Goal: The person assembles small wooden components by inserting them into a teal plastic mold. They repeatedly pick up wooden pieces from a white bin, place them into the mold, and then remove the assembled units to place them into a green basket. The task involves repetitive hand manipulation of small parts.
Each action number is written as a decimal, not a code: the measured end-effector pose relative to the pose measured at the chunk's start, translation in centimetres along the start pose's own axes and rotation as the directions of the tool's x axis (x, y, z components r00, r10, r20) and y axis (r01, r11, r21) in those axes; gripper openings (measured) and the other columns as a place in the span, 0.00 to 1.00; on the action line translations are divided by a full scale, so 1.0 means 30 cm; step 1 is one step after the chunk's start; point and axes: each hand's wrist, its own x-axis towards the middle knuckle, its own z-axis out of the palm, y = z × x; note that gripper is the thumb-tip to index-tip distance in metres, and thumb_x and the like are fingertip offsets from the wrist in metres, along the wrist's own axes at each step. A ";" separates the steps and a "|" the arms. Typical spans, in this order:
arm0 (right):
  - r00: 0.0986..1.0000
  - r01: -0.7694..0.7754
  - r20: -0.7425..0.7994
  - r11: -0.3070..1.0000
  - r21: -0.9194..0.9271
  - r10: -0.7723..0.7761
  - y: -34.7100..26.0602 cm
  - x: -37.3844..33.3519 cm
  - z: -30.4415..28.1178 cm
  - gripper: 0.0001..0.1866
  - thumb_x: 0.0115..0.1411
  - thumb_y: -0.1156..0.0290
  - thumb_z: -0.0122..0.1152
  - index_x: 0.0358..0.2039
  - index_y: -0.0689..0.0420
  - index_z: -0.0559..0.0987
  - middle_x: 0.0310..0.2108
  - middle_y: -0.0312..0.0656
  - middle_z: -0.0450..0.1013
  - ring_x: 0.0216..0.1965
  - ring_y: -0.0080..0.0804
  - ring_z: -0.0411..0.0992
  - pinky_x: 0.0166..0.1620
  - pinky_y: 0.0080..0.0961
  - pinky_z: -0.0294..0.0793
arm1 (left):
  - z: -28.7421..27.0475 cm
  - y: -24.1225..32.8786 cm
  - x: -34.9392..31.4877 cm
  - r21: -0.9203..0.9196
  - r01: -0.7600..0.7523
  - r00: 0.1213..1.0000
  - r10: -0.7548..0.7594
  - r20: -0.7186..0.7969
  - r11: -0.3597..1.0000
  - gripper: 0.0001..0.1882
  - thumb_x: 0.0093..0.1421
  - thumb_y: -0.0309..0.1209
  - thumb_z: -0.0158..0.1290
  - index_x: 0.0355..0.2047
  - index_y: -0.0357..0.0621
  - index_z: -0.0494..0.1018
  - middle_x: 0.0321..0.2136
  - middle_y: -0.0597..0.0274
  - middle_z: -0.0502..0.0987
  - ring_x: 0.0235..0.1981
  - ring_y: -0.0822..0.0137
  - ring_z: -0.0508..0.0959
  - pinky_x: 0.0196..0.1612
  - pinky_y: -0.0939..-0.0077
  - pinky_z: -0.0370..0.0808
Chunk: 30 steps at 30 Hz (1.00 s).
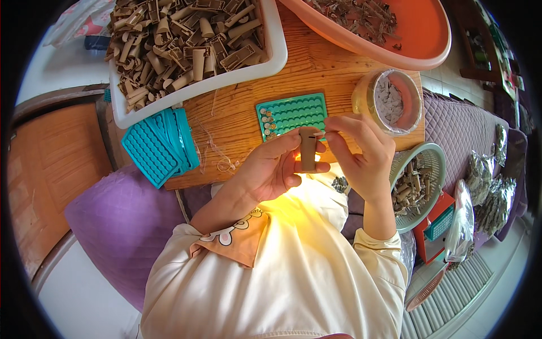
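My left hand [261, 165] holds a brown, half-round plastic casing [308, 153] upright between thumb and fingers, a small dark slot near its top. Close to the casing's upper right side, the thumb and forefinger of my right hand [364, 155] are pinched together. A small, pale, thin piece seems to be at those fingertips, too small to name. Just beyond both hands lies a green ridged tray [299, 109], with several small round metallic pieces [267, 120] along its left side.
A white bin [278, 61] heaped with brown casings stands at far left, beside stacked teal trays [164, 148]. An orange basin [435, 42] of small metal parts is at far right. Nearer are a tub [416, 96] of grey pieces and a green basket [439, 164] of brown parts.
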 end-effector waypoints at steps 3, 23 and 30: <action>0.997 0.047 0.056 0.999 -0.018 -0.046 -0.001 -0.003 -0.005 0.12 0.44 0.81 0.57 0.32 0.56 0.72 0.21 0.39 0.68 0.19 0.31 0.68 0.21 0.23 0.67 | -0.012 0.003 -0.004 0.033 0.025 1.000 -0.025 -0.006 0.999 0.17 0.61 0.39 0.39 0.45 0.41 0.62 0.36 0.55 0.72 0.36 0.57 0.76 0.12 0.90 0.70; 0.995 0.083 0.073 0.990 -0.114 -0.075 -0.027 -0.036 -0.023 0.08 0.43 0.82 0.56 0.26 0.60 0.69 0.24 0.40 0.69 0.22 0.32 0.70 0.22 0.23 0.71 | 0.038 -0.030 0.012 0.224 0.011 1.000 -0.005 -0.028 0.974 0.19 0.60 0.40 0.39 0.45 0.37 0.59 0.32 0.58 0.72 0.31 0.61 0.77 0.14 0.92 0.74; 0.985 0.075 0.165 0.990 -0.117 -0.055 -0.006 -0.064 0.000 0.08 0.44 0.82 0.56 0.26 0.59 0.70 0.25 0.40 0.69 0.23 0.34 0.71 0.23 0.25 0.71 | 0.021 -0.047 0.000 0.572 -0.067 0.985 0.145 -0.092 0.817 0.22 0.61 0.41 0.37 0.51 0.41 0.55 0.32 0.63 0.71 0.32 0.64 0.77 0.11 0.91 0.67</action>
